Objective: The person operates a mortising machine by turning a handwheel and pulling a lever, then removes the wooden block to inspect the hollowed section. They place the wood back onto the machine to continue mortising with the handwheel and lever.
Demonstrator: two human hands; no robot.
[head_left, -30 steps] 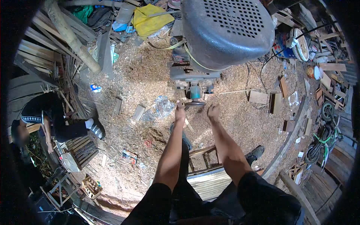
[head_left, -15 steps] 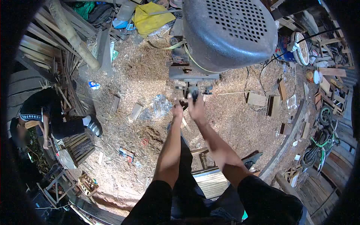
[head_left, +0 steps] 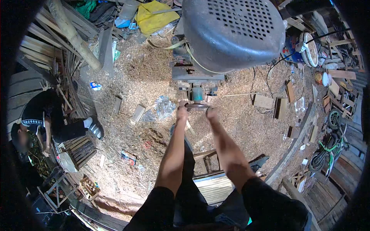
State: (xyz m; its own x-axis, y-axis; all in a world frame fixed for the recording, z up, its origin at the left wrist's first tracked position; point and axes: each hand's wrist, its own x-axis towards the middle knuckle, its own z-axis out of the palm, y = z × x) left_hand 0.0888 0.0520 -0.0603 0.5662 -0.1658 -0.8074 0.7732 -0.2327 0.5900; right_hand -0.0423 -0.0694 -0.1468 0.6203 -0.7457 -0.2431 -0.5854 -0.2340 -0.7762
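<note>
A round metal handwheel (head_left: 197, 105) sits at the near end of a machine with a green hub (head_left: 197, 94). My left hand (head_left: 182, 111) is closed round the wheel's left side. On its right side my right hand (head_left: 211, 112) is closed at the rim, slightly blurred. Just beyond the hands lies the machine's flat metal plate (head_left: 198, 73), and over it stands a large dark metal housing (head_left: 235, 34) with a perforated top.
Another person (head_left: 46, 119) sits at the left beside a slatted wooden crate (head_left: 83, 148). Sawdust covers the ground (head_left: 146, 69). Wood blocks (head_left: 263, 101) lie at the right, near a green-framed motorcycle (head_left: 327, 148). A yellow sack (head_left: 156, 17) lies at the top.
My right hand has moved right and down, from over the hub to the wheel's right rim, so the green hub now shows. My left hand stays near the same place.
</note>
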